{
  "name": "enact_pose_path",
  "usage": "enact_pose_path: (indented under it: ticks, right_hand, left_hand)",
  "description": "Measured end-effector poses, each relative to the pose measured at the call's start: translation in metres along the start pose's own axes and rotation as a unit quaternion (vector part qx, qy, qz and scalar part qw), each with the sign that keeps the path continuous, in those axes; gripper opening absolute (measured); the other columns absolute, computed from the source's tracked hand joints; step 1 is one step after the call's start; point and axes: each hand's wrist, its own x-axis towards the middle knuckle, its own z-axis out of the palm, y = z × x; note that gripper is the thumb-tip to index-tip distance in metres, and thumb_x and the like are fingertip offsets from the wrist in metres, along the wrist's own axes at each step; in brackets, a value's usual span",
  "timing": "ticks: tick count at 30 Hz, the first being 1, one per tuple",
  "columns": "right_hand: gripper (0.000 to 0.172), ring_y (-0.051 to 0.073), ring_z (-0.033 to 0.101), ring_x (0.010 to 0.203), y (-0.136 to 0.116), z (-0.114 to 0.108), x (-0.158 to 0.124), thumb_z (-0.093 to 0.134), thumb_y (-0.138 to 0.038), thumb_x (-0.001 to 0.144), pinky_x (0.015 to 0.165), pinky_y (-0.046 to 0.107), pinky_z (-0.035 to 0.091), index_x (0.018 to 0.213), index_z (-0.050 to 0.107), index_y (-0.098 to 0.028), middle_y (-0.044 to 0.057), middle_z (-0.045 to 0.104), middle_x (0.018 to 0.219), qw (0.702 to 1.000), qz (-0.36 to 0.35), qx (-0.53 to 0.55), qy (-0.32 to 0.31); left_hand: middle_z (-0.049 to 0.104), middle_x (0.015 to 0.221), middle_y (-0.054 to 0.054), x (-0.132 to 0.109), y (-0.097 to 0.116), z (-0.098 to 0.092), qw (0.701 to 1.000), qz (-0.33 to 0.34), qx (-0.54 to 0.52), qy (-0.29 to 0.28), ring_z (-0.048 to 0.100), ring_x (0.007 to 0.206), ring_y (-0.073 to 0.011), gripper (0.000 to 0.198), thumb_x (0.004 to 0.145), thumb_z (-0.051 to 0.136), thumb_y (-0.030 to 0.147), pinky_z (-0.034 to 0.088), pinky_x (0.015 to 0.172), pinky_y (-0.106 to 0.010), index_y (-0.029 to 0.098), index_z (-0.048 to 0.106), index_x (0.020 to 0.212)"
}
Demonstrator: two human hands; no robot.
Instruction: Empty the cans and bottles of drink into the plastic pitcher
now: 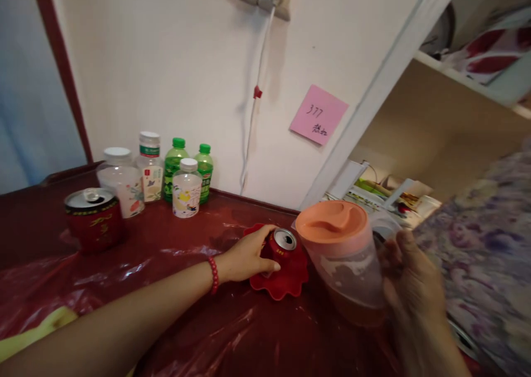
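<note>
My left hand point(246, 255) is wrapped round a small red drinks can point(281, 247) that stands on a red scalloped dish point(286, 280). The can's top is open. My right hand point(410, 288) grips the handle of a clear plastic pitcher point(352, 266) with an orange lid point(332, 222). The pitcher is held just right of the can and has brownish liquid in its bottom. A red bead bracelet point(213, 275) is on my left wrist.
The table has a shiny dark red plastic cover point(174, 266). At the back left stand a larger red can point(94, 219), a white-capped jar point(120, 181) and several small bottles point(187, 188). A pink note point(318, 115) and a white cable point(254, 111) are on the wall. Cluttered shelves are at the right.
</note>
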Motion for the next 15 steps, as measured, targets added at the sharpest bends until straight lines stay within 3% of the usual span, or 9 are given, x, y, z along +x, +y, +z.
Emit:
enact_pose_path:
  ticks: [4, 8, 15]
  right_hand:
    - [0.064, 0.003, 0.032, 0.046, 0.008, 0.0, 0.009, 0.104, -0.041, 0.038, 0.035, 0.011, 0.031, 0.073, 0.057, -0.014, -0.006, 0.049, 0.062, 0.998, 0.021, 0.065, 0.011]
    - [0.07, 0.002, 0.031, 0.046, 0.013, -0.006, 0.015, 0.103, -0.047, 0.039, 0.036, 0.01, 0.032, 0.073, 0.051, -0.016, -0.008, 0.047, 0.063, 0.994, 0.014, 0.1, 0.03]
    - [0.069, 0.001, 0.03, 0.046, 0.014, -0.014, 0.02, 0.101, -0.052, 0.043, 0.037, 0.009, 0.033, 0.069, 0.049, -0.016, -0.009, 0.043, 0.063, 0.993, -0.003, 0.117, 0.026]
  left_hand:
    - [0.061, 0.134, -0.01, 0.001, 0.007, 0.001, 0.999, -0.02, -0.035, -0.01, 0.06, 0.12, -0.0271, 0.071, 0.069, 0.074, 0.013, 0.048, 0.102, -0.044, 0.022, 0.047, 0.134]
    - [0.058, 0.137, -0.011, 0.003, 0.004, 0.001, 0.996, -0.011, -0.082, -0.02, 0.06, 0.121, -0.0277, 0.071, 0.071, 0.074, 0.018, 0.051, 0.099, -0.043, 0.023, 0.044, 0.135]
    - [0.058, 0.137, -0.011, 0.003, 0.005, 0.001, 0.997, -0.025, -0.076, -0.02, 0.059, 0.122, -0.0293, 0.07, 0.071, 0.076, 0.019, 0.052, 0.098, -0.045, 0.024, 0.046, 0.134]
